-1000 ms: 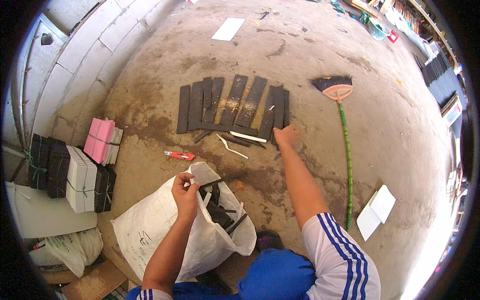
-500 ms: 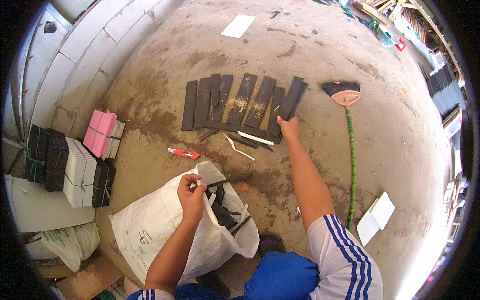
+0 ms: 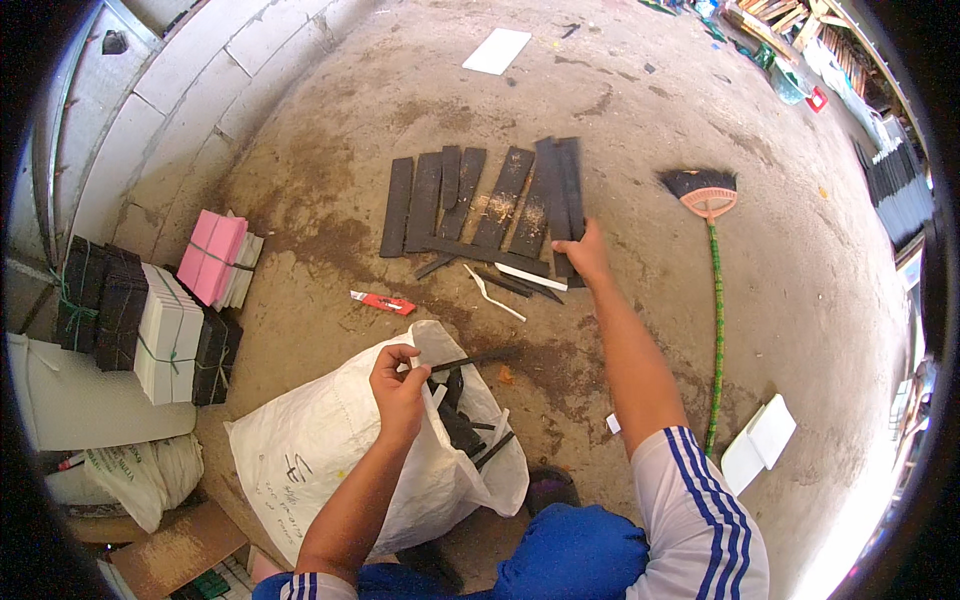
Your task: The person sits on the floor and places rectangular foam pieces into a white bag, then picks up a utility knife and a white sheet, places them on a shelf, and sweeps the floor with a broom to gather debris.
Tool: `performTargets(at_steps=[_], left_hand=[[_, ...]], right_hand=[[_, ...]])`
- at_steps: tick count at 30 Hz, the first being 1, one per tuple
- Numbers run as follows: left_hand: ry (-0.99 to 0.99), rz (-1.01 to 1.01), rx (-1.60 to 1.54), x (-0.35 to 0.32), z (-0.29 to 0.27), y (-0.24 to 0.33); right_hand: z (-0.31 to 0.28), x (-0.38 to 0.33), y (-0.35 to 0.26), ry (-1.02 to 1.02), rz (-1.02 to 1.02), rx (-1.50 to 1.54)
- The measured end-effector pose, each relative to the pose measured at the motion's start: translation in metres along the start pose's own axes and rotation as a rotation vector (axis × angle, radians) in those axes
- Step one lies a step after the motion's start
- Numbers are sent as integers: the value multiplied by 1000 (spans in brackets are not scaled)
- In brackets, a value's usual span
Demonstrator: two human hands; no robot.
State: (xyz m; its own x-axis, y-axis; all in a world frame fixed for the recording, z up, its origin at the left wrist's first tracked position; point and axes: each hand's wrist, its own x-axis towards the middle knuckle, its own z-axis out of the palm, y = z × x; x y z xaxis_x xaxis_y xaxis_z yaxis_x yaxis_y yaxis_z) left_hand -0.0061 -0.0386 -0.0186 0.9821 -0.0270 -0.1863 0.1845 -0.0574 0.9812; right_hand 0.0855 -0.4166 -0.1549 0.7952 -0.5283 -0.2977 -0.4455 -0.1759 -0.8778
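Note:
My right hand (image 3: 588,252) is closed on the lower end of dark foam-like strips (image 3: 566,190) at the right end of a row. The row's other black strips (image 3: 424,200) lie side by side on the floor, some with pale crumbs on them. My left hand (image 3: 398,390) pinches the rim of a white woven sack (image 3: 320,440). Black and white offcuts show in the sack's mouth, and a thin black strip (image 3: 475,357) sticks out beside my left fingers. Between row and sack lie a red utility knife (image 3: 384,302) and a bent white strip (image 3: 494,294).
A broom (image 3: 714,300) with a green handle lies to the right, near white sheets (image 3: 758,445). Tied stacks of pink sheets (image 3: 212,258), white sheets (image 3: 166,335) and black sheets stand by the block wall at left. One white sheet (image 3: 497,51) lies farther off.
My right hand has swung the strips it grips leftward, closer against the row, and they now stand less slanted. My left hand stays at the sack's rim. The whole view has shifted slightly.

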Motion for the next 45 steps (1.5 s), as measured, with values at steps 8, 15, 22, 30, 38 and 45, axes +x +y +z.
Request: performTargets(at_steps=[8, 15, 22, 30, 38, 45], left_hand=[[23, 46, 23, 2, 2, -10], [20, 17, -37, 0, 0, 3], [29, 70, -4, -3, -1, -3], [169, 124, -176, 2, -25, 21], [139, 213, -41, -3, -24, 32], [-44, 136, 94, -23, -9, 40]], right_hand=[[52, -55, -5, -368, -452, -861], [64, -75, -5, -357, -388, -1031], [79, -111, -3, -271, -353, -1010], [36, -137, 5, -260, -259, -866], [-20, -220, 15, -477, -745, -865], [185, -286, -40, -539, -832, -676]])
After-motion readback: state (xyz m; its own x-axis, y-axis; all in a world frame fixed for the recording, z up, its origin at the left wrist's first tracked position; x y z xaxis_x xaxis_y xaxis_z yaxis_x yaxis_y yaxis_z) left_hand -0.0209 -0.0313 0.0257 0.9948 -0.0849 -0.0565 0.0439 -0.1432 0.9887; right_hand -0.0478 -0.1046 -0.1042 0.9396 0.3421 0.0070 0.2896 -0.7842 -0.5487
